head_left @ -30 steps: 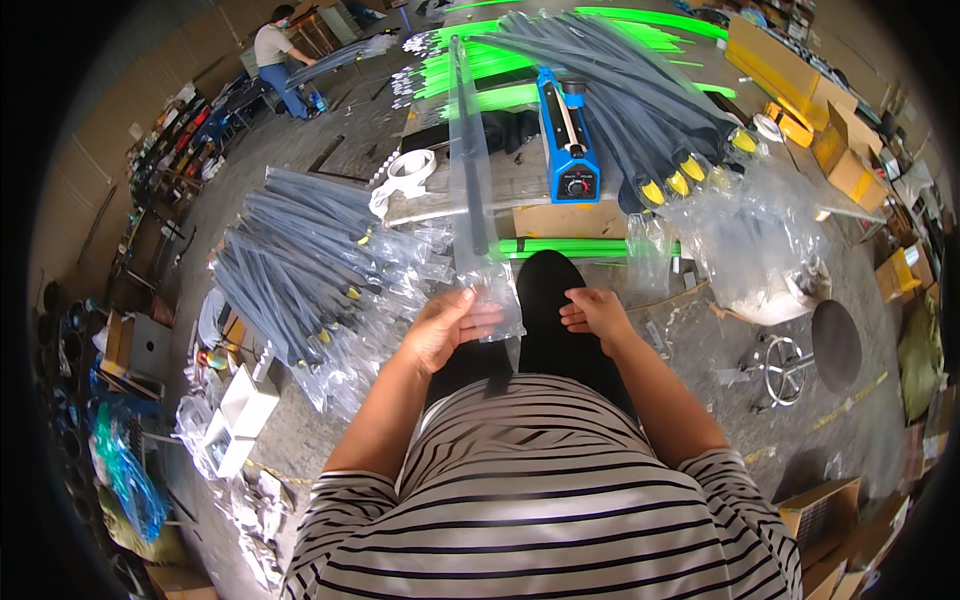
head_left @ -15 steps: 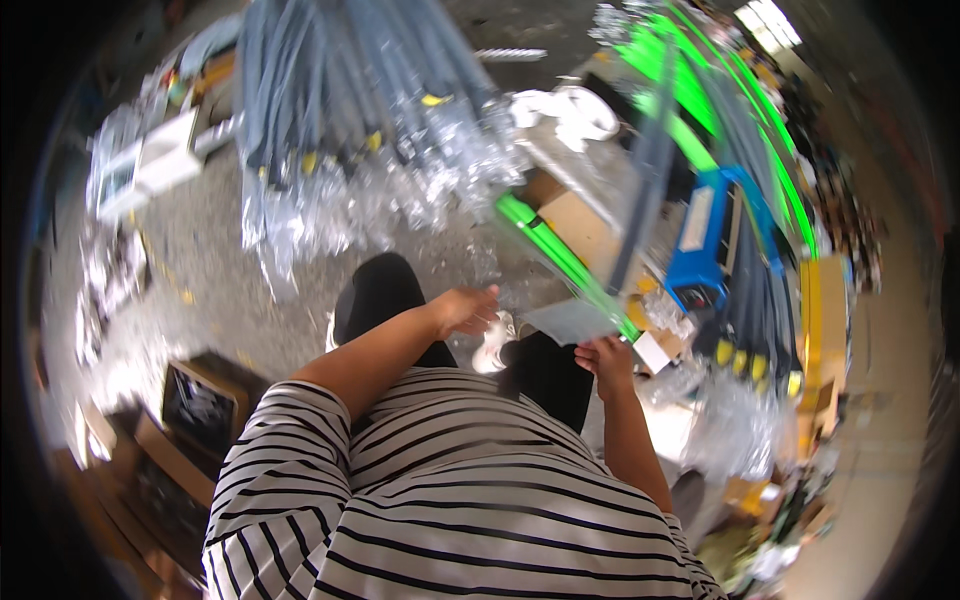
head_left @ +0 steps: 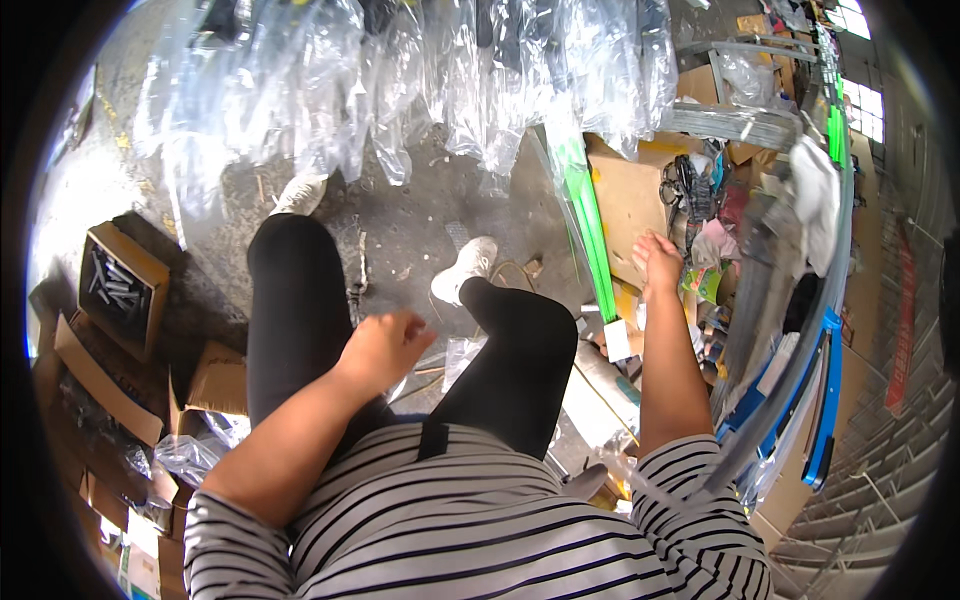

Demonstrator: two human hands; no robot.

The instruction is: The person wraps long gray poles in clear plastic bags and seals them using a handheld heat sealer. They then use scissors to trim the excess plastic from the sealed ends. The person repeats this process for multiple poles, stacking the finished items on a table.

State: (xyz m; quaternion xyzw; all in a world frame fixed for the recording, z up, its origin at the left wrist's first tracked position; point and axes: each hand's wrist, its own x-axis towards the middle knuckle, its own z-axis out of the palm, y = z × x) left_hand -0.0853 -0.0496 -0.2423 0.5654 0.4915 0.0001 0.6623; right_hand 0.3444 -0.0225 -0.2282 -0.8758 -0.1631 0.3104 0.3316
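Observation:
Above my right thigh hovers my left hand [head_left: 378, 352], its fingers loosely curled and a little apart, with nothing visible in them. My right hand [head_left: 657, 262] reaches forward with fingers stretched out, in front of a brown cardboard sheet [head_left: 625, 205]; I see nothing held in it. Just left of that hand, bright green strips [head_left: 594, 235] lean in a bundle, a white block [head_left: 617, 340] at their near end. Long parts in clear plastic sleeves [head_left: 450, 80] spread across the far side. A small piece of clear plastic [head_left: 460, 355] shows between my legs.
An open box of dark metal pieces [head_left: 120, 285] stands at left, with cardboard boxes [head_left: 215, 380] nearer me. On the right are black-handled scissors [head_left: 672, 180], mixed clutter, a blue tool [head_left: 820, 400] and a long grey strip [head_left: 835, 270]. Wire racks [head_left: 880, 510] line the far right.
My view has turned and shifted. My right hand has moved forward, and the clear sheet it held no longer shows in it. My left hand now sits lower, over my lap.

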